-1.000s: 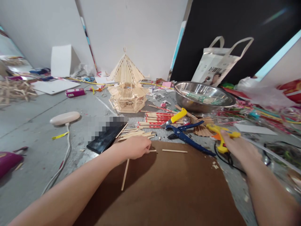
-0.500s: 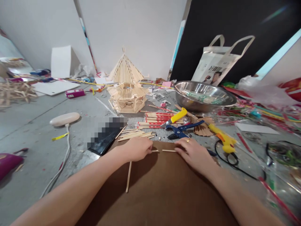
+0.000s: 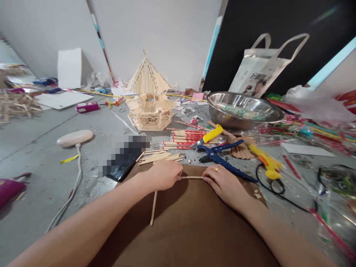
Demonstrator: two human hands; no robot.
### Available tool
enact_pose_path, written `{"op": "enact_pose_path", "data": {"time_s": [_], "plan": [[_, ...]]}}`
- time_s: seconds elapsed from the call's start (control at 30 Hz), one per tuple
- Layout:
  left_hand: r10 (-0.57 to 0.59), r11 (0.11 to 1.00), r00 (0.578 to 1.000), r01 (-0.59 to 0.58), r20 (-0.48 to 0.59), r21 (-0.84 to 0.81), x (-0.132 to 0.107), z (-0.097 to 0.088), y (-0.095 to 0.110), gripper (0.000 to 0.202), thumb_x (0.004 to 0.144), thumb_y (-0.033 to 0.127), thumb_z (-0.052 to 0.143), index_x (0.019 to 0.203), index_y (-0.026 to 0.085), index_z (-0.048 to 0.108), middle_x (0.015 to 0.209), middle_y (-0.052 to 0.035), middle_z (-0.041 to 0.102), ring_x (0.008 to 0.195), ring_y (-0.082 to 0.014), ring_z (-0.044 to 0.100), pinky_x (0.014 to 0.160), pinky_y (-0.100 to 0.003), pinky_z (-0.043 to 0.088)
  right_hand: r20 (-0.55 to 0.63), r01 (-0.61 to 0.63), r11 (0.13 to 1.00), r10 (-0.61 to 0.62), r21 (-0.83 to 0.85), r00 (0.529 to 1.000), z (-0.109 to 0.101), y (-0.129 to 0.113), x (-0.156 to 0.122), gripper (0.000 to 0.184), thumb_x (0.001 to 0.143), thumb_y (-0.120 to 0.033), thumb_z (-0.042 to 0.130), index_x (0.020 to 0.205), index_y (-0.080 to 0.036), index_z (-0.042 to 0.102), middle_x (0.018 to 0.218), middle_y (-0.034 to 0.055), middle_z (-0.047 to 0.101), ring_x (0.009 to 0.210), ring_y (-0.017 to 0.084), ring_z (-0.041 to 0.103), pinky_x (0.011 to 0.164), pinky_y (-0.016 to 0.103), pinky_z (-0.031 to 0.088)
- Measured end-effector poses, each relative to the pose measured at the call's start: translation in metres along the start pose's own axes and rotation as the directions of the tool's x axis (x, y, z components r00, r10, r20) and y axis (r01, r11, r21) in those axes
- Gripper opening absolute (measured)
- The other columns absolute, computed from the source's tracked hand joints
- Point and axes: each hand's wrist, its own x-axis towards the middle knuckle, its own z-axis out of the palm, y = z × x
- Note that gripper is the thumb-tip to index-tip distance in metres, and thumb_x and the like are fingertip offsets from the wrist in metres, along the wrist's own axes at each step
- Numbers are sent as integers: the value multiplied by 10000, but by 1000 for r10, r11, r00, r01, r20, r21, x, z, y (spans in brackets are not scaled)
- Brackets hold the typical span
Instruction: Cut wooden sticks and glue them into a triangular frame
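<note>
My left hand (image 3: 166, 175) is closed on a thin wooden stick (image 3: 185, 178), whose tip shows past the fingers. My right hand (image 3: 222, 184) pinches another wooden stick (image 3: 197, 177). The two sticks lie end to end just above or on a brown board (image 3: 191, 226), their tips meeting or almost so. From beneath my left hand a further stick (image 3: 153, 209) slants down toward me; its upper end is hidden. Beyond the hands are a pile of loose sticks (image 3: 160, 157) and blue-handled cutters (image 3: 222, 159).
A pavilion model of sticks (image 3: 150, 107) stands at the back, left of a steel basin (image 3: 244, 124). Around the board lie a phone (image 3: 122, 163), a yellow-handled knife (image 3: 213, 133), red-wrapped stick bundles (image 3: 183, 137), a yellow glue gun (image 3: 268, 163) and a white corded device (image 3: 75, 138).
My right hand has moved slightly left, closing the gap between the two stick ends. My left hand stays nearly in place. The camera view has shifted a little.
</note>
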Motion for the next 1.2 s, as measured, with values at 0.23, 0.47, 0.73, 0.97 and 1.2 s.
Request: {"op": "enact_pose_path", "data": {"time_s": [0.23, 0.47, 0.73, 0.97, 1.2], "plan": [[-3, 1000, 1000, 3, 12, 24, 0, -1, 0, 178, 759, 265, 382, 768, 181, 538, 804, -49, 585, 771, -185, 544, 635, -281, 405, 12, -4, 1000, 4, -2, 1000, 1, 1, 1, 156, 799, -203, 394, 744, -186, 540, 766, 40, 558, 767, 158, 494, 703, 297, 408], [14, 1000, 1000, -14, 1, 19, 1, 0, 0, 164, 754, 269, 387, 765, 184, 527, 827, -47, 583, 777, -190, 543, 639, -293, 407, 7, 11, 1000, -11, -12, 1000, 0, 0, 0, 154, 795, -198, 397, 751, -185, 544, 765, 40, 563, 764, 159, 490, 691, 296, 412], [25, 999, 999, -24, -21, 27, 0, 1, -1, 160, 748, 268, 383, 757, 189, 523, 804, -34, 587, 765, -189, 545, 621, -289, 408, 24, 18, 999, -17, -29, 1000, 0, 0, 1, 167, 798, -201, 394, 752, -178, 553, 765, 46, 561, 761, 159, 490, 689, 289, 410], [40, 999, 999, -39, -27, 32, 0, 1, -1, 154, 747, 257, 383, 754, 188, 520, 807, -31, 586, 761, -189, 546, 618, -292, 411, 38, 25, 999, -24, -45, 999, -1, -1, 2, 163, 794, -188, 401, 755, -174, 559, 775, 47, 565, 769, 163, 488, 692, 289, 406], [38, 998, 999, -37, -23, 46, 1, 2, -1, 161, 751, 265, 385, 767, 188, 526, 810, -34, 587, 761, -183, 547, 628, -289, 413, 10, 38, 998, -38, -40, 999, 1, 1, 0, 162, 792, -193, 411, 760, -176, 569, 772, 40, 570, 766, 157, 491, 686, 279, 406]]}}
